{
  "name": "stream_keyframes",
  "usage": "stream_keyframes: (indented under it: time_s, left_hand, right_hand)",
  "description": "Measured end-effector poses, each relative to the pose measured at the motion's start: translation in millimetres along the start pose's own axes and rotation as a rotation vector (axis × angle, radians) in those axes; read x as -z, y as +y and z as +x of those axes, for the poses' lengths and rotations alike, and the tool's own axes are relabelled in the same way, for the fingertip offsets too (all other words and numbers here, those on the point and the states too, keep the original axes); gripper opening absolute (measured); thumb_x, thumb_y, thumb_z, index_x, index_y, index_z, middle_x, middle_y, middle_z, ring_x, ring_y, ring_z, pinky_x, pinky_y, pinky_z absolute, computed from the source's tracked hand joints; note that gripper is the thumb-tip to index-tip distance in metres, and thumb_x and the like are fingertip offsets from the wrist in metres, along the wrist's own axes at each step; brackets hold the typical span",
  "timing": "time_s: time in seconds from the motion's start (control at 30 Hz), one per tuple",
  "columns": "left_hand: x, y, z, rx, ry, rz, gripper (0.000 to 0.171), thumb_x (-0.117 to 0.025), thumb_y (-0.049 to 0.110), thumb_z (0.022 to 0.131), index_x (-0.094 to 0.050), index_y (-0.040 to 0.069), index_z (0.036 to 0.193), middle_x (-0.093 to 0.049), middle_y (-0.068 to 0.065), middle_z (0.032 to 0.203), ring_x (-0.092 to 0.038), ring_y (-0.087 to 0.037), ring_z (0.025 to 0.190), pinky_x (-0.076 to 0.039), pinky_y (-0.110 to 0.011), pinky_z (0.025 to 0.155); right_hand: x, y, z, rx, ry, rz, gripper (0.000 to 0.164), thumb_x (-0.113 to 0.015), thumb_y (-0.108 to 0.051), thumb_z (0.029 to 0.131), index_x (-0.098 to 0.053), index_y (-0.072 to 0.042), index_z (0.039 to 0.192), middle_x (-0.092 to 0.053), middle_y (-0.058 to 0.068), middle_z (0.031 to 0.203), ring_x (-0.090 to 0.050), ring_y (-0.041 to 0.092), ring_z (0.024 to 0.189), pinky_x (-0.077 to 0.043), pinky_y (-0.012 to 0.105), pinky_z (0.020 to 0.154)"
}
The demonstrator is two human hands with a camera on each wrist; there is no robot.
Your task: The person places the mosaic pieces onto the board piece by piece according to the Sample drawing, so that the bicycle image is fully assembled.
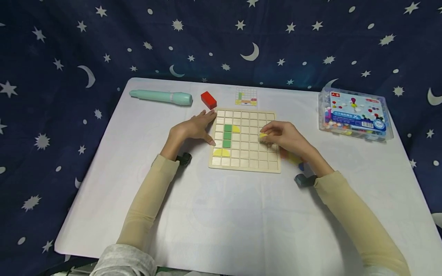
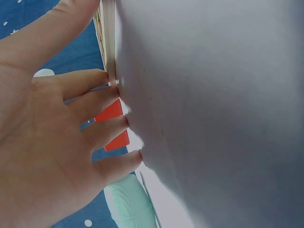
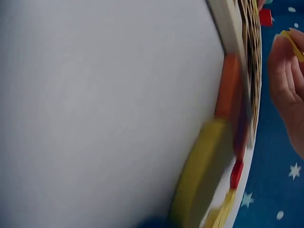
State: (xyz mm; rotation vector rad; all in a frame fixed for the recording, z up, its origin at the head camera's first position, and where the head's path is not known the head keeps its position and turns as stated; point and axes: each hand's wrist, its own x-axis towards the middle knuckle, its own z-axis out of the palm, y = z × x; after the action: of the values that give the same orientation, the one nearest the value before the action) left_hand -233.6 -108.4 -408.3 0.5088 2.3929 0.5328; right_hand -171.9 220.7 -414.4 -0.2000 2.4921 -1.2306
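Observation:
A wooden grid board (image 1: 244, 153) lies on the white table. Three green squares (image 1: 227, 136) form a column on it, with a yellow quarter-round piece (image 1: 236, 129) beside the top one. Lower left on the grid, yellow pieces (image 1: 221, 153) make a half circle. My left hand (image 1: 194, 128) is spread, its fingers and thumb touching the board's left edge. Over the board's right side, my right hand (image 1: 284, 136) pinches a yellow piece (image 3: 293, 45) between thumb and fingers; its full outline is hidden.
Loose orange (image 3: 228, 88), yellow (image 3: 203, 166) and red pieces lie right of the board, partly under my right hand. Behind the board are a printed grid card (image 1: 246, 97), a red block (image 1: 208, 100) and a mint-green tube-shaped object (image 1: 160, 97). A clear plastic box (image 1: 355, 114) stands far right.

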Motion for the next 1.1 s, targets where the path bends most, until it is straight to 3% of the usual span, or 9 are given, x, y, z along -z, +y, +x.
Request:
stream_keyframes:
  time_s: [0.17, 0.37, 0.5, 0.6, 0.77, 1.1]
  left_hand:
    - [0.3, 0.7, 0.2, -0.003, 0.003, 0.004, 0.118, -0.09, 0.029, 0.079, -0.013, 0.014, 0.167, -0.005, -0.003, 0.175, 0.006, -0.025, 0.162, -0.003, -0.052, 0.13]
    - [0.8, 0.7, -0.8, -0.016, 0.01, 0.012, 0.118, -0.09, 0.029, 0.079, -0.013, 0.013, 0.166, -0.005, -0.004, 0.175, 0.005, -0.027, 0.162, -0.004, -0.052, 0.13]
    - [0.2, -0.1, -0.2, -0.019, 0.007, 0.017, 0.118, -0.09, 0.031, 0.079, -0.013, 0.013, 0.166, -0.005, -0.004, 0.175, 0.006, -0.027, 0.162, -0.004, -0.052, 0.13]
    - [0.6, 0.3, -0.4, -0.019, 0.007, 0.023, 0.117, -0.09, 0.032, 0.079, -0.013, 0.013, 0.166, -0.005, -0.004, 0.175, 0.005, -0.027, 0.162, -0.004, -0.052, 0.13]
    - [1.6, 0.5, -1.8, -0.026, 0.002, 0.038, 0.116, -0.089, 0.033, 0.08, -0.013, 0.012, 0.166, -0.005, -0.005, 0.175, 0.005, -0.029, 0.162, -0.004, -0.052, 0.13]
    - [2.5, 0.0, -2.9, -0.031, -0.002, 0.03, 0.117, -0.089, 0.035, 0.081, -0.012, 0.012, 0.167, -0.004, -0.005, 0.175, 0.006, -0.028, 0.162, -0.004, -0.053, 0.13]
  right_hand:
    - [-15.6, -12.5, 8.6, 0.038, -0.029, -0.019, 0.03, -0.078, -0.019, 0.092, -0.071, -0.007, 0.119, -0.071, 0.01, 0.104, -0.066, 0.021, 0.09, -0.051, 0.022, 0.082]
    - [-31.2, -27.7, 17.5, 0.059, -0.068, 0.0, 0.015, -0.079, -0.016, 0.09, -0.076, -0.013, 0.104, -0.072, 0.008, 0.093, -0.064, 0.025, 0.08, -0.048, 0.029, 0.076]
    - [-38.4, -35.4, 21.3, 0.099, -0.111, 0.006, 0.015, -0.075, -0.012, 0.092, -0.076, -0.011, 0.107, -0.074, 0.008, 0.099, -0.069, 0.025, 0.082, -0.05, 0.026, 0.077]
    - [-43.8, -41.1, 24.2, 0.101, -0.166, 0.069, 0.018, -0.073, -0.009, 0.093, -0.075, -0.007, 0.111, -0.075, 0.011, 0.105, -0.075, 0.024, 0.087, -0.056, 0.025, 0.081]
    - [-55.0, -47.8, 27.8, 0.118, -0.244, 0.152, 0.024, -0.072, -0.006, 0.093, -0.071, -0.002, 0.117, -0.076, 0.015, 0.1, -0.077, 0.027, 0.082, -0.064, 0.038, 0.076]
    - [-74.6, -61.4, 34.6, 0.203, -0.324, 0.073, 0.022, -0.072, -0.008, 0.095, -0.072, -0.003, 0.117, -0.077, 0.009, 0.094, -0.075, 0.024, 0.078, -0.062, 0.034, 0.077]
